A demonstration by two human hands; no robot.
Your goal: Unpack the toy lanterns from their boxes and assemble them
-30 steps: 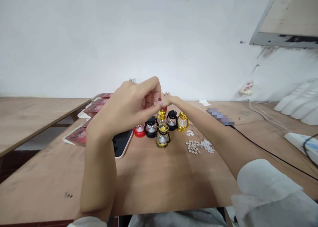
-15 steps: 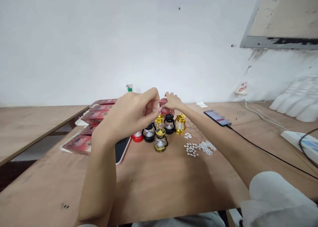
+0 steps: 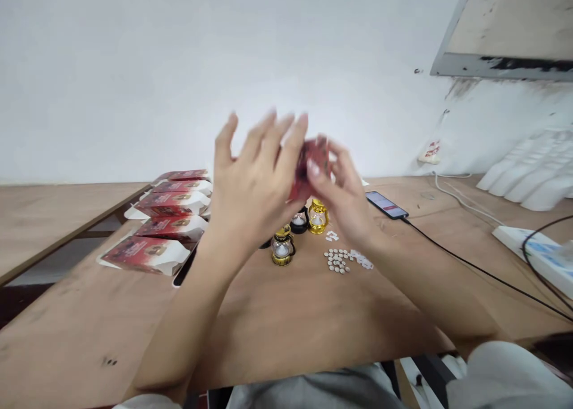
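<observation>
Above the worktop (image 3: 313, 319), the left hand (image 3: 255, 182), curled a moment ago, is now splayed open at twelve o'clock (whether it touches anything, I cannot tell). The right hand (image 3: 342, 188), earlier reaching beyond the lanterns, now grips a small box (image 3: 316, 152) between thumb and fingers, also near twelve. The box is red with darker print, blurred, and partly hidden by both hands. Small pale discs (image 3: 335, 260) lie at one o'clock.
</observation>
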